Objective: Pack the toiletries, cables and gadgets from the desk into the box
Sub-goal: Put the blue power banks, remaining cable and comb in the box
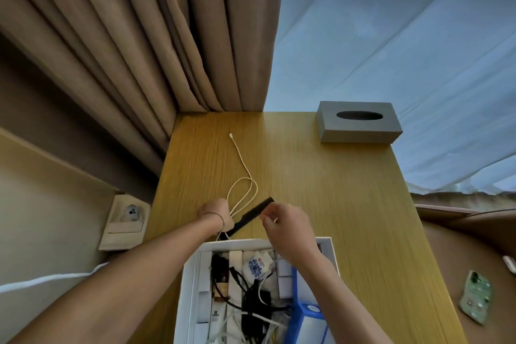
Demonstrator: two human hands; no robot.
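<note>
The left hand [216,213] grips the white cable [242,173] looped on the desk [335,190]. The right hand [287,227] pinches the cable's other end. A black comb [252,213] lies between them, behind the full box [192,274].

Near end of box [195,268] cut off by bottom edge. Comb [258,208] handle hidden behind left hand [217,213]. Cable [241,173] lost inside that fist. Right hand [284,220] fingertips blurred; grip unclear. Phone [476,297] details too small to read.
</note>
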